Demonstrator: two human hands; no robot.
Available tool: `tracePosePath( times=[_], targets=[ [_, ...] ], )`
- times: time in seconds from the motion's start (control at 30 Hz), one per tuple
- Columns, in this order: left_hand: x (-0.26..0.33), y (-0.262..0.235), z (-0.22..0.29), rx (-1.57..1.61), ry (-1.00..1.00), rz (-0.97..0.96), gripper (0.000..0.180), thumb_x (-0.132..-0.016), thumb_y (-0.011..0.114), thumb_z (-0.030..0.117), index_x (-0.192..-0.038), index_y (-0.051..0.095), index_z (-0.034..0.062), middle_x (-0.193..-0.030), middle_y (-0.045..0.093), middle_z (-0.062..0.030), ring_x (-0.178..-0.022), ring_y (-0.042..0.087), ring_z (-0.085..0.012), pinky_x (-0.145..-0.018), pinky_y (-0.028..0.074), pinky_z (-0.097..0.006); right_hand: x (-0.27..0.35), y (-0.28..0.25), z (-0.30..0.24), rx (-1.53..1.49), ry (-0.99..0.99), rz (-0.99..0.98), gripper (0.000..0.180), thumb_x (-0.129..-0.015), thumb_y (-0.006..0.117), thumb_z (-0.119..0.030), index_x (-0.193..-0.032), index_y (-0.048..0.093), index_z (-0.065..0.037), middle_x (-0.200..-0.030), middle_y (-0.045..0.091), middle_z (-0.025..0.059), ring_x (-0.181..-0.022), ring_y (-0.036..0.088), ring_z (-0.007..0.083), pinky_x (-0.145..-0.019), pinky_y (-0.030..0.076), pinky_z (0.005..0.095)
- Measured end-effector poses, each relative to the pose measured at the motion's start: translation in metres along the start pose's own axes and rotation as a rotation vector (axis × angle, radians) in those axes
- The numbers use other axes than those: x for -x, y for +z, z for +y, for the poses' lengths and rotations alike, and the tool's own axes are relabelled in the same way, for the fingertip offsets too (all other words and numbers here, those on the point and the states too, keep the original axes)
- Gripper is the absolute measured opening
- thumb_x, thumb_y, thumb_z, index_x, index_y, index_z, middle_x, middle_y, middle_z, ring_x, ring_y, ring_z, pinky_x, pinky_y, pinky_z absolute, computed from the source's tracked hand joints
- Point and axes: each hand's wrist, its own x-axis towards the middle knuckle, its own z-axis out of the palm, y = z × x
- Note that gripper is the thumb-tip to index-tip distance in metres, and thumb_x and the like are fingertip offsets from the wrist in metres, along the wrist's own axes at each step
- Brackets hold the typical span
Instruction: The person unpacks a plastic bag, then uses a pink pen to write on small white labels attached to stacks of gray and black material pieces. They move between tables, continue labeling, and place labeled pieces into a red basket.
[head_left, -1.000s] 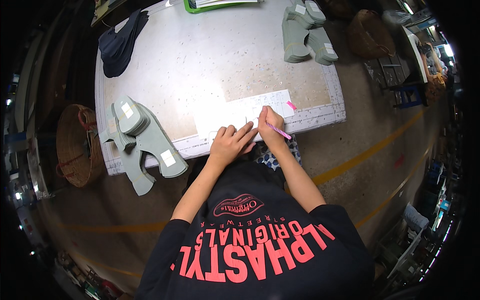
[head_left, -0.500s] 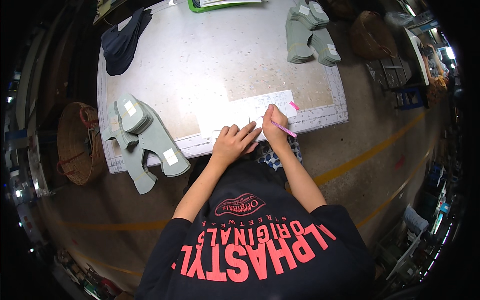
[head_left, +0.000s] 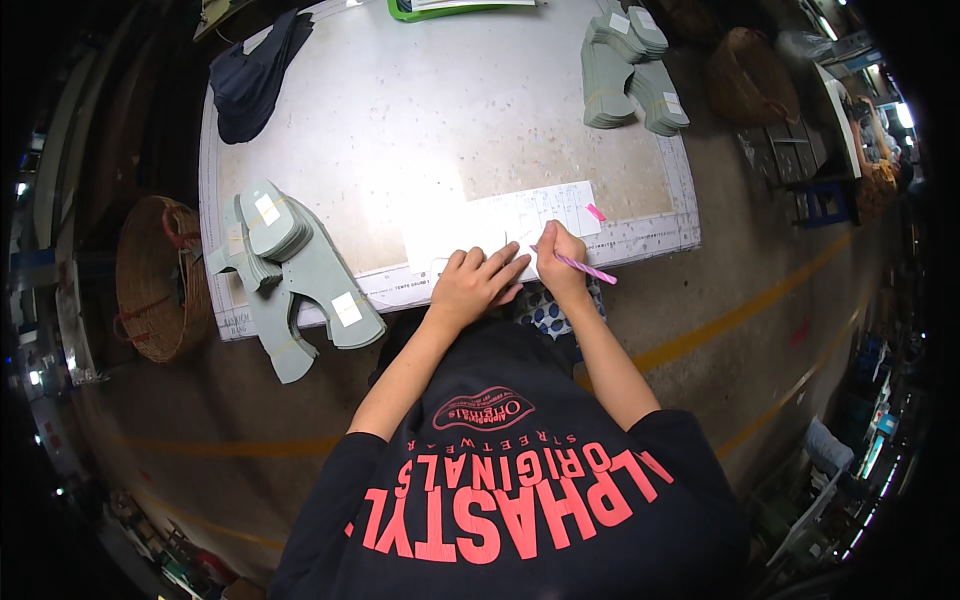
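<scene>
My right hand (head_left: 561, 268) grips a pink-and-purple striped pen (head_left: 590, 268), its tip down at a white paper sheet (head_left: 475, 213) near the table's front edge. Beside it, my left hand (head_left: 474, 287) lies on the sheet's lower edge, palm down with fingers stretched out. Handwriting and ruled lines cover the sheet's right part (head_left: 563, 206). A small bright pink piece (head_left: 596, 212), perhaps the pen's cap, rests at the sheet's right end. The pen tip's exact contact with the paper is too small to make out.
Stacks of grey-green cut pieces with white labels lie at the table's left (head_left: 325, 270) and far right (head_left: 608, 85). Dark navy pieces (head_left: 258, 85) sit far left, a green tray (head_left: 408, 14) at the back. Woven baskets stand on the left (head_left: 150, 290) and right (head_left: 745, 75).
My right hand and the pen have shifted slightly toward me on the sheet. My left hand stays in nearly the same place. The whole view has moved a little.
</scene>
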Motion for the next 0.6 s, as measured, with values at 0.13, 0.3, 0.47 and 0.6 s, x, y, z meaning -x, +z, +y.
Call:
tracePosePath(
  times=[0.13, 0.3, 0.47, 0.6],
  targets=[
    [0.0000, 0.0005, 0.0003, -0.009, -0.004, -0.011, 0.048, -0.091, 0.082, 0.044, -0.136, 0.076, 0.0271, -0.135, 0.074, 0.0068, -0.084, 0.061, -0.0172, -0.079, 0.049, -0.033, 0.0023, 0.0015, 0.0029, 0.032, -0.030, -0.081, 0.036, -0.115, 0.053, -0.017, -0.084, 0.058, 0.000, -0.067, 0.061, 0.0203, -0.059, 0.065, 0.0376, -0.056, 0.048, 0.0456],
    [-0.0011, 0.0005, 0.0000, -0.009, -0.002, -0.004, 0.047, -0.091, 0.082, 0.044, -0.135, 0.076, 0.0267, -0.135, 0.074, 0.0066, -0.084, 0.062, -0.0171, -0.079, 0.048, -0.033, 0.0017, 0.0019, 0.0021, 0.057, -0.016, -0.071, 0.029, -0.110, 0.060, -0.014, -0.084, 0.059, -0.002, -0.068, 0.061, 0.0227, -0.064, 0.065, 0.0458, -0.057, 0.049, 0.0515],
    [-0.0012, 0.0001, 0.0004, -0.017, -0.003, 0.004, 0.048, -0.091, 0.082, 0.045, -0.135, 0.076, 0.0266, -0.135, 0.074, 0.0062, -0.085, 0.062, -0.0172, -0.079, 0.049, -0.033, 0.0014, 0.0027, 0.0025, 0.037, -0.008, -0.060, 0.030, -0.111, 0.059, -0.015, -0.084, 0.059, -0.002, -0.069, 0.061, 0.0226, -0.064, 0.066, 0.0460, -0.057, 0.049, 0.0519],
    [-0.0011, -0.0002, 0.0007, -0.008, -0.003, -0.008, 0.049, -0.091, 0.082, 0.044, -0.137, 0.075, 0.0269, -0.135, 0.074, 0.0061, -0.085, 0.062, -0.0174, -0.079, 0.049, -0.033, 0.0020, 0.0029, 0.0051, 0.056, -0.017, -0.062, 0.029, -0.111, 0.059, -0.015, -0.085, 0.059, -0.002, -0.070, 0.062, 0.0225, -0.065, 0.066, 0.0461, -0.057, 0.049, 0.0522]
  ],
)
